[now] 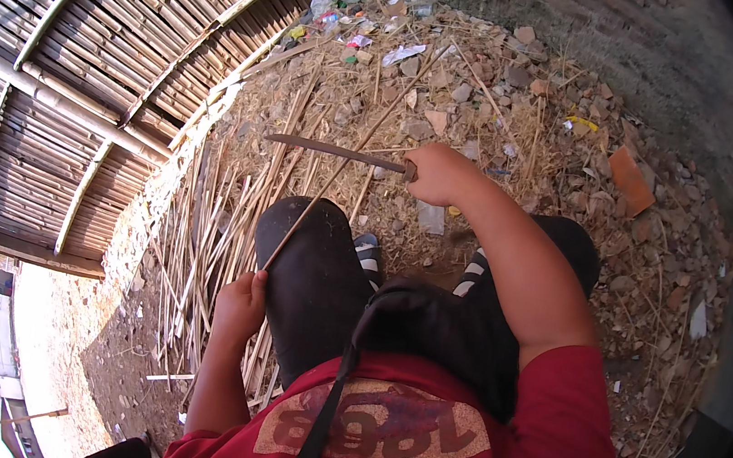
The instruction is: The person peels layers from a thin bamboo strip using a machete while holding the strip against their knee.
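My right hand (pixel 439 176) is closed around the short handle of a long, dark-bladed knife (pixel 313 145), its blade lying nearly level and pointing left. Low on the left, my left hand (pixel 240 307) grips the near end of a thin bamboo strip (pixel 306 212), thumb along it. This strip passes beside my left knee (pixel 313 250) and slants away up to the right. Blade and strip cross ahead of the knee; whether they touch, I cannot tell. Many cut bamboo strips (pixel 208 269) lie loosely heaped on the ground by my left leg.
A bamboo slat panel (pixel 153 29) stands along the left. Rubble, dry straw and litter cover the ground ahead, with an orange tile piece (pixel 630 182) at the right. A wall (pixel 705 78) runs behind the rubble. My striped sandals (pixel 369 257) show between my bent knees.
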Motion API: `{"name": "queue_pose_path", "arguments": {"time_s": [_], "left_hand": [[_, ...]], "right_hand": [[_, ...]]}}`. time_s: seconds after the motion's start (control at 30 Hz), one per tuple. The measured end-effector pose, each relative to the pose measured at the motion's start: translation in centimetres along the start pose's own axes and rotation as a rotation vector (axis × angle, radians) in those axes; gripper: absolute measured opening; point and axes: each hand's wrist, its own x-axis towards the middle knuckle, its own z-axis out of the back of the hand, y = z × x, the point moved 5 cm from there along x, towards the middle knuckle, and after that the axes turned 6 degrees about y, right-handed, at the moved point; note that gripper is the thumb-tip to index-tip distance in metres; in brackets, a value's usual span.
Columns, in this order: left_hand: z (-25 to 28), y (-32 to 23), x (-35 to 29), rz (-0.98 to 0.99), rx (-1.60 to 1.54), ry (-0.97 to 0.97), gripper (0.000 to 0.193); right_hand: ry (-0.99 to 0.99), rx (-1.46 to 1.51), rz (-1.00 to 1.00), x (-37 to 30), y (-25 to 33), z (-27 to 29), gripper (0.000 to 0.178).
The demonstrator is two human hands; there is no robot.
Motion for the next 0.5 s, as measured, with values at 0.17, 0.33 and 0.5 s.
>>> {"name": "queue_pose_path", "arguments": {"time_s": [0.17, 0.33, 0.5], "left_hand": [[0.0, -1.0, 0.0, -0.03, -0.07, 0.063, 0.054], [0.9, -1.5, 0.3, -0.003, -0.058, 0.12, 0.054], [0.0, -0.9, 0.3, -0.049, -0.033, 0.056, 0.053]], "right_hand": [[0.07, -0.059, -0.001, -1.1, 2.1, -0.2, 0.022], [-0.004, 0.041, -0.113, -0.3, -1.9, 0.4, 0.023], [0.041, -0.067, 0.005, -1.6, 2.0, 0.2, 0.022]]}}
